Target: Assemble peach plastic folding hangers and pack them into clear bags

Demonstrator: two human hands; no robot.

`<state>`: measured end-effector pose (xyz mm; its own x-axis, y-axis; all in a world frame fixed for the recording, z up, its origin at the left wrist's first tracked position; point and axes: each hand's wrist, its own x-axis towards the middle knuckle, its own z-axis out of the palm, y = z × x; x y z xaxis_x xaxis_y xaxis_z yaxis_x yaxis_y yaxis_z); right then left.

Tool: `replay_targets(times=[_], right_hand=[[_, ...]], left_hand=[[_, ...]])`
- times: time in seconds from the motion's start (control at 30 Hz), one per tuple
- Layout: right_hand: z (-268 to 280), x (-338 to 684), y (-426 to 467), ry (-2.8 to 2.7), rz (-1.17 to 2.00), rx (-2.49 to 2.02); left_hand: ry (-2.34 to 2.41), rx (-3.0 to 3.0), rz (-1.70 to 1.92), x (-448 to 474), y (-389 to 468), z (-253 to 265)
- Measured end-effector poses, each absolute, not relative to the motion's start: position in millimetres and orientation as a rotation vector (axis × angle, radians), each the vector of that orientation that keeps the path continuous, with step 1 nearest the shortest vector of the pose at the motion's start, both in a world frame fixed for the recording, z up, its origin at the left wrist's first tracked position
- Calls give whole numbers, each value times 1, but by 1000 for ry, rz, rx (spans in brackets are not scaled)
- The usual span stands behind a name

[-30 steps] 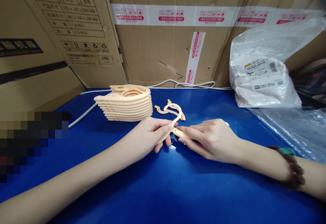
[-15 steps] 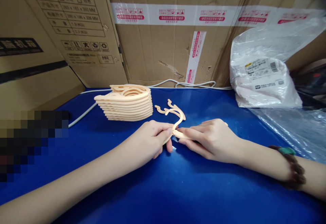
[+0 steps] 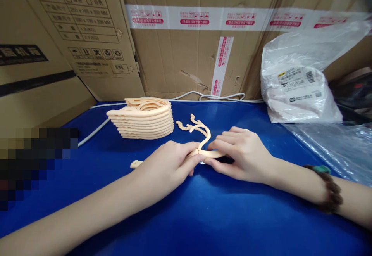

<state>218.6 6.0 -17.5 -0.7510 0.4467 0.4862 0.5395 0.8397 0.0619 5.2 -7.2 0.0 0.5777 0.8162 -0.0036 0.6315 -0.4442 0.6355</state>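
A cream plastic folding hanger (image 3: 205, 139) is between my hands, its curved hook pointing away from me. My left hand (image 3: 181, 157) grips it near the central joint, and one flat arm end sticks out to the left from behind that hand. My right hand (image 3: 240, 153) has its fingers around the other arm, on the right of the joint. Both palms face down, so parts of the hanger are hidden. Just beyond the hook lie more cream hanger pieces (image 3: 181, 126) with small hooked ends. To the left stands a neat stack of folded cream hangers (image 3: 142, 120).
Cardboard boxes (image 3: 174, 62) wall off the back and left of the blue table (image 3: 186, 217). A white cable (image 3: 190, 93) runs along the back edge. At right sits a labelled plastic bag (image 3: 302, 93), with clear plastic film (image 3: 331, 147) in front of it.
The hanger's arms have swung out into a wider spread, and the left arm's end now shows beyond my left hand. My right hand has shifted slightly away from me.
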Motion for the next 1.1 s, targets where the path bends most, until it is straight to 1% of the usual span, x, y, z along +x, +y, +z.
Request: replay_targets(times=[0.3, 0.37, 0.47, 0.6, 1.1], right_hand=[[-14, 219, 5, -2258, -550, -796], [-14, 219, 4, -2303, -522, -766], [-15, 220, 4, -2390, -377, -718], [-17, 220, 8, -2399, -261, -772], [-17, 219, 10, -2448, -209, -856]], left_hand=[[1168, 2168, 532, 6, -6, 2], [1187, 2177, 522, 6, -6, 2], [1209, 2227, 491, 6, -6, 2], [1254, 2370, 443, 6, -8, 0], [1199, 2762, 285, 8, -13, -2]])
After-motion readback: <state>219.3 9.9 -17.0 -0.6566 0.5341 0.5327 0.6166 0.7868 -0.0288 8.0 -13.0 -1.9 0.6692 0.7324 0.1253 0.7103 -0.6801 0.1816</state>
